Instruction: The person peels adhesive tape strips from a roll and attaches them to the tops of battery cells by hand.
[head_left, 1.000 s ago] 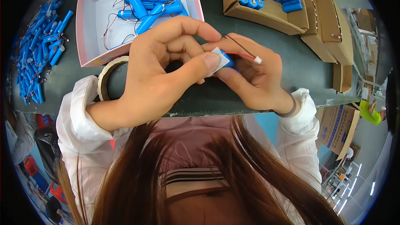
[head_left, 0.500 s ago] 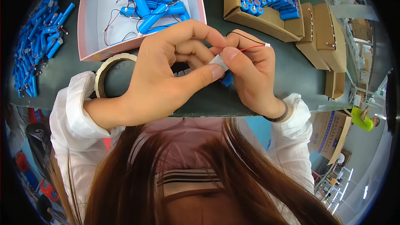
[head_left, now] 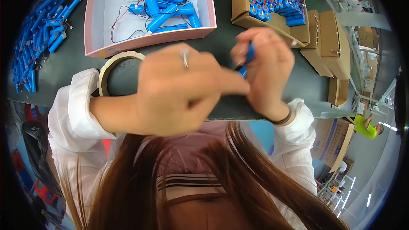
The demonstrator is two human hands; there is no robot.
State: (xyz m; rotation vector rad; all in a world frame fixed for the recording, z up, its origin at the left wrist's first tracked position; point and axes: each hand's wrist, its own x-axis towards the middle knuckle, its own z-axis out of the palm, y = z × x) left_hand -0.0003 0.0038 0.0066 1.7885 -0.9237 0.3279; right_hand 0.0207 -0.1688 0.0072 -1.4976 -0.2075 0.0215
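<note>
Head view took in a dark table [head_left: 64,61], broad and curving toward the rim. On it stood a pink-walled box [head_left: 149,44] with loose blue cylinders inside; to its left lay a heap of more blue cylinders [head_left: 42,25], and to its right was a cardboard box [head_left: 272,27] packed with upright cells. The left hand [head_left: 179,89], blurred, was curled in front of the pink-walled box, its foremost finger reaching the right hand [head_left: 268,70]; whether its own grip held anything, I could not tell. The right hand's grip was closed round a blue cylinder. Beside the left wrist, a tape roll [head_left: 103,78] lay flat. The held blue cylinder [head_left: 250,51] was above the table, mostly hidden by the right fingers. I judged it light enough for one hand, stiff, and somewhat slippery in its smooth wrap, so best taken round the middle of the barrel. Its leads did not show clearly, but thin wires like those in the pink-walled box would probably be the fragile part, with their small white connectors, and poor places to pull
</note>
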